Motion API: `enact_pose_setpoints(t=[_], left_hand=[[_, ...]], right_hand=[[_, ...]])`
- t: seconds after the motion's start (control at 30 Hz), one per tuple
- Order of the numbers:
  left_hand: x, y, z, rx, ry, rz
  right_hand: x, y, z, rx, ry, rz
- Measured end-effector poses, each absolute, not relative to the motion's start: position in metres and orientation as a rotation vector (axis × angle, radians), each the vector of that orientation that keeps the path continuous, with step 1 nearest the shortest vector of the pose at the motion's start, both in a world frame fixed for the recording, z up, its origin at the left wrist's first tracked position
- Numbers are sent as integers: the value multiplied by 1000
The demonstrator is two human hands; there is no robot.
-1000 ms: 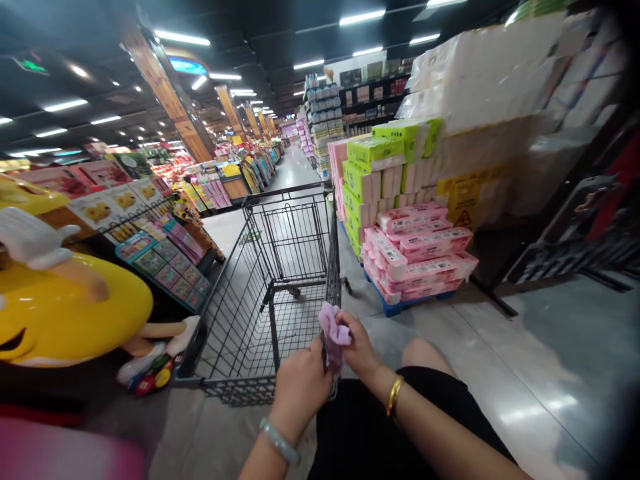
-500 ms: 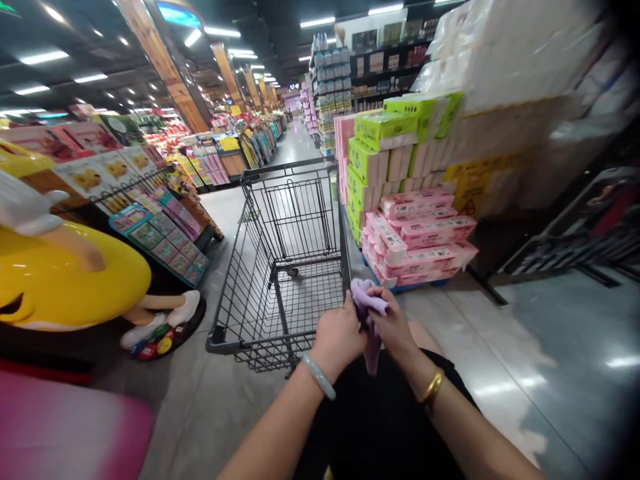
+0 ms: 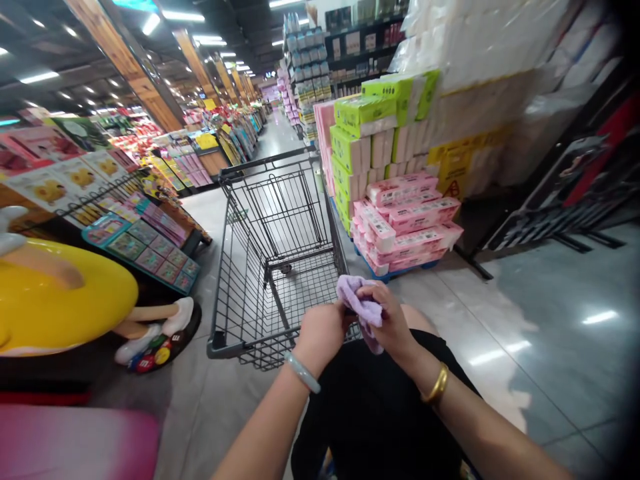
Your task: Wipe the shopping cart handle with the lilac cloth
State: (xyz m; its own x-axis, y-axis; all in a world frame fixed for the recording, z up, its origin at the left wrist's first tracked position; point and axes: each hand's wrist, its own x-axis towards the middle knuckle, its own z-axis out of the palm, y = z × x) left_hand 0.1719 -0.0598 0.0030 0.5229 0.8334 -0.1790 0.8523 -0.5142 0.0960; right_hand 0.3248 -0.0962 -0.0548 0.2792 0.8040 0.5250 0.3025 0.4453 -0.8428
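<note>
A dark wire shopping cart [image 3: 235, 267] stands in front of me in a store aisle, with nothing in its basket. My left hand [image 3: 323, 337], with a pale bangle on the wrist, is closed at the cart's near right corner. My right hand [image 3: 393, 323], wearing a gold bangle, pinches a small lilac cloth [image 3: 356, 300] bunched against that same corner. The two hands sit close together, with the cloth between them.
A pallet of pink and green tissue packs [image 3: 400, 200] stands just right of the cart. A big yellow candy figure [image 3: 60, 300] and a snack display [image 3: 140, 240] stand on the left. The glossy tiled aisle [image 3: 525, 333] runs ahead between shelves.
The view has tilted down and shifted. My hands and the lilac cloth stay at the cart's near corner; the cloth is now bunched higher in my right hand.
</note>
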Motion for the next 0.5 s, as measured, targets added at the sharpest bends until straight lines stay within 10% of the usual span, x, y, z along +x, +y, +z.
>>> enact_pose_setpoints(t=[0.5], left_hand=[[182, -54, 9, 2641, 1411, -122]], right_hand=[[350, -97, -119, -1206, -686, 901]])
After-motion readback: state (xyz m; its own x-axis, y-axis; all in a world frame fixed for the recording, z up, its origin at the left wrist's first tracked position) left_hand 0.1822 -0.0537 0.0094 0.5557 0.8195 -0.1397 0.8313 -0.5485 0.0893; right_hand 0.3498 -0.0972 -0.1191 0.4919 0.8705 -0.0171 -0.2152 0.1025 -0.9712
